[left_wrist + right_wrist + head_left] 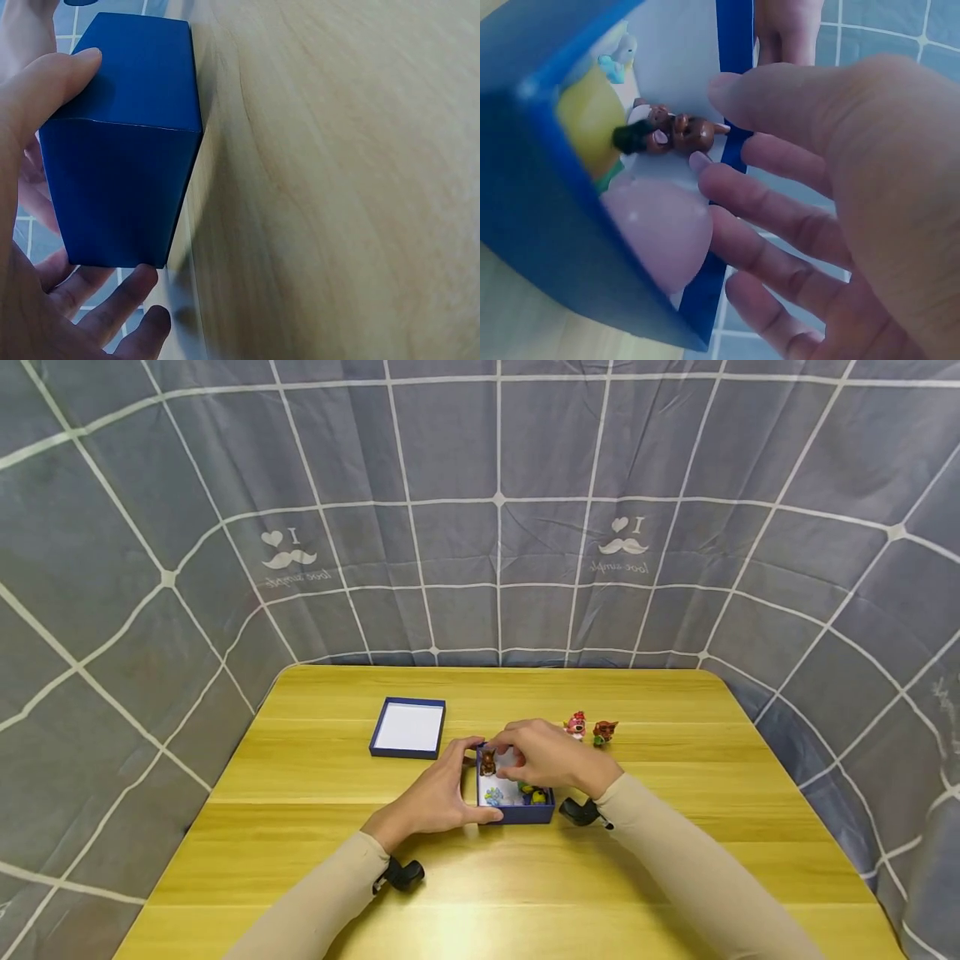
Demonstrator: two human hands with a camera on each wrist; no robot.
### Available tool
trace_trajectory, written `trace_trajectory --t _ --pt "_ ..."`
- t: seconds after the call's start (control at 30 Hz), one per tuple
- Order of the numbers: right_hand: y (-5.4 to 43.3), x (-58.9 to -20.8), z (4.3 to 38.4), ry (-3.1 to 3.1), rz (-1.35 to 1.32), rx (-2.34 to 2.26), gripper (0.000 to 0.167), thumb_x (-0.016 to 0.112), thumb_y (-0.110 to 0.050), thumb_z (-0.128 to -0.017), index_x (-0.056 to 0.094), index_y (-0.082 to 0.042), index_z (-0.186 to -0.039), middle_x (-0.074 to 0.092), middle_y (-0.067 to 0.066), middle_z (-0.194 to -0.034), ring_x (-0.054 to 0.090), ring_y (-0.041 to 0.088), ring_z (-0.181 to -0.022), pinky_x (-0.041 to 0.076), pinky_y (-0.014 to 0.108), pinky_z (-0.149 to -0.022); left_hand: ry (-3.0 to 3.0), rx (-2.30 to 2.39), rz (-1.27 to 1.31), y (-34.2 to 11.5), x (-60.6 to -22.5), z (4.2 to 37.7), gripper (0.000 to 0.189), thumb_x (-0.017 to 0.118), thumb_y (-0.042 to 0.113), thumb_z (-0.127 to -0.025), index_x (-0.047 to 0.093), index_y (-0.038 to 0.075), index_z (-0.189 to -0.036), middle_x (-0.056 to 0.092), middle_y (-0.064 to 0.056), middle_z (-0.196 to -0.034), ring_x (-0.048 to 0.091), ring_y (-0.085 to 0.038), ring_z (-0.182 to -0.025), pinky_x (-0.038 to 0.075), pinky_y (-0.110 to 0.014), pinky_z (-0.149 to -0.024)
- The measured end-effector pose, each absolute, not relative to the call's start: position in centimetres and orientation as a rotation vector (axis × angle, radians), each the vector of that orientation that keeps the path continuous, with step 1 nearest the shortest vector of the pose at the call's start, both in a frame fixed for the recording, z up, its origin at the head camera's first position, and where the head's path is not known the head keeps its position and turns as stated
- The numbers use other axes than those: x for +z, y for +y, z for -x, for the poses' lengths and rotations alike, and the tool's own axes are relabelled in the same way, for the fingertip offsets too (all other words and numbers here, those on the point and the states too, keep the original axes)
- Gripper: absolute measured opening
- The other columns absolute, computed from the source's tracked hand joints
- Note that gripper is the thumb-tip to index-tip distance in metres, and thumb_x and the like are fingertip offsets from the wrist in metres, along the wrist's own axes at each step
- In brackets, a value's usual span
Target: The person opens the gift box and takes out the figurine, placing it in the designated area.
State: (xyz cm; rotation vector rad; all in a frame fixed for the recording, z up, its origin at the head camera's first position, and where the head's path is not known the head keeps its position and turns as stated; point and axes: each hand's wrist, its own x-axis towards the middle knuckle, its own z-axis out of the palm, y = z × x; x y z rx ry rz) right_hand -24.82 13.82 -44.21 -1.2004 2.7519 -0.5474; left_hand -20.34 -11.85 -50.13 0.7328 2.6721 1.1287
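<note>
- A blue, straight-edged open box [525, 815], smooth-walled with a white floor, sits around the middle of the wood-grained table [225, 835].
- The left hand [438, 789] grips the box from nine o'clock, thumb pressed on the near wall and fingertips toward the far end.
- The right hand [543, 752] reaches over from three o'clock, its thumb and fingers loosely bent and spread apart beside a glossy brown figurine [487, 764] at the box's ten o'clock corner; whether a fingertip grazes it is hard to tell.
- Also inside, a knobbly pale-blue figurine [493, 796] lies at eight o'clock and a rounded yellow figurine [538, 796] at four.
- In the right wrist view, a smooth, rounded pink piece [660, 234] lies at six o'clock from the brown one.
- The shallow square lid [407, 727], white inside with a blue rim, lies at ten o'clock from the box.
- A pink figurine [575, 724] with a red top stands between one and two o'clock, a red-brown figurine [604, 732] just beside it at two.
- Behind hangs creased grey cloth [450, 543] with a white grid.
</note>
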Motion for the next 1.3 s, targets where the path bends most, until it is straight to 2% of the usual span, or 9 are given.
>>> trace_trajectory --t 0.13,0.33,0.6,0.87,0.93,1.13,1.3 --pt "13.4 -44.2 24.8 2.758 1.222 -0.510 0.040 0.087 -0.025 -0.107 0.083 -0.011 -0.145 0.083 0.007 -0.122 0.065 0.004 -0.081 0.060 0.027 -0.078 2.675 1.125 -0.729 -11.9 -50.1 20.3 0.126 0.099 0.063 -0.088 0.030 0.015 -0.182 0.041 -0.014 -0.183 0.056 -0.035 -0.162 0.046 -0.062 -0.136" --pt "13.0 -44.1 24.7 2.784 1.227 -0.449 0.036 0.088 -0.023 -0.106 0.085 -0.009 -0.140 0.081 0.008 -0.119 0.073 0.013 -0.087 0.065 0.034 -0.086 2.669 1.139 -0.735 -11.8 -50.2 20.4 0.124 0.099 0.063 -0.088 0.031 0.016 -0.181 0.043 -0.013 -0.182 0.058 -0.032 -0.159 0.047 -0.060 -0.135" --pt "13.1 -44.3 24.9 2.781 1.256 -0.475 0.025 0.088 -0.016 -0.106 0.089 -0.011 -0.130 0.081 0.007 -0.119 0.079 0.023 -0.094 0.066 0.035 -0.087 2.658 1.145 -0.726 -11.8 -50.2 20.5 0.126 0.099 0.063 -0.088 0.031 0.015 -0.182 0.041 -0.013 -0.183 0.056 -0.033 -0.161 0.047 -0.061 -0.135" --pt "13.0 -44.1 25.0 2.815 1.295 -0.443 0.022 0.089 -0.016 -0.105 0.091 -0.015 -0.127 0.083 0.004 -0.117 0.070 0.009 -0.083 0.062 0.028 -0.079 2.665 1.138 -0.716 -11.8 -49.8 20.6 0.125 0.099 0.063 -0.088 0.031 0.016 -0.181 0.041 -0.013 -0.182 0.056 -0.033 -0.161 0.047 -0.060 -0.135" --pt "13.0 -44.1 25.1 2.829 1.295 -0.421 0.022 0.089 -0.016 -0.105 0.091 -0.016 -0.127 0.084 0.004 -0.116 0.072 0.010 -0.083 0.062 0.028 -0.078 2.664 1.139 -0.716 -11.7 -49.7 20.7 0.125 0.099 0.063 -0.088 0.031 0.015 -0.182 0.041 -0.013 -0.182 0.056 -0.033 -0.160 0.047 -0.060 -0.135" --pt "12.4 -43.9 25.3 2.844 1.261 -0.412 0.020 0.090 -0.017 -0.104 0.092 -0.015 -0.124 0.090 0.003 -0.119 0.085 0.019 -0.097 0.067 0.033 -0.084 2.656 1.151 -0.700 -11.7 -49.6 20.6 0.126 0.099 0.064 -0.087 0.031 0.016 -0.182 0.042 -0.012 -0.182 0.057 -0.032 -0.160 0.048 -0.060 -0.134" --pt "12.1 -44.2 25.5 2.823 1.247 -0.406 0.027 0.093 -0.017 -0.102 0.091 -0.014 -0.129 0.091 0.002 -0.121 0.084 0.014 -0.091 0.067 0.030 -0.081 2.649 1.170 -0.692 -11.5 -49.6 20.5 0.125 0.100 0.063 -0.087 0.032 0.016 -0.181 0.044 -0.012 -0.180 0.058 -0.031 -0.158 0.048 -0.060 -0.133"
